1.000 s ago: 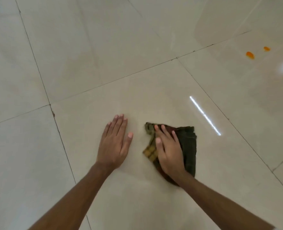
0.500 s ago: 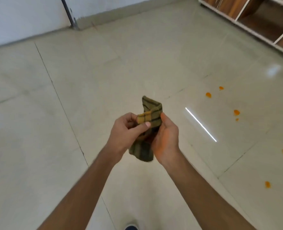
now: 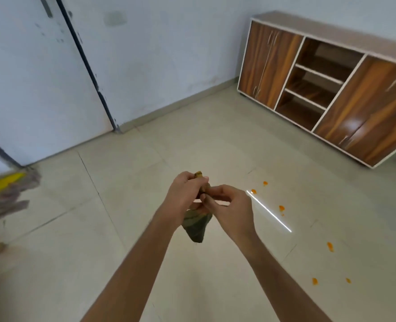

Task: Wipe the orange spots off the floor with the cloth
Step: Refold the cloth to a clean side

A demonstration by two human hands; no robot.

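Observation:
A dark green and yellow checked cloth [image 3: 196,226] hangs bunched in the air above the pale tiled floor [image 3: 132,263]. My left hand [image 3: 185,194] grips its top, and my right hand [image 3: 229,205] pinches it from the right side. Several orange spots lie on the tiles to the right: one spot [image 3: 253,191] close to my right hand, another spot [image 3: 281,208] farther right, and a spot [image 3: 330,246] lower down, with more near the bottom right.
A wooden cabinet [image 3: 364,108] with open shelves stands against the wall at the back right. A white door [image 3: 39,84] is at the back left. A yellow and grey mop head [image 3: 6,194] lies on the floor at the left edge.
The cloth was pressed flat on the floor under my right hand; both hands have since lifted it into the air. My view has risen and now shows the walls and cabinet.

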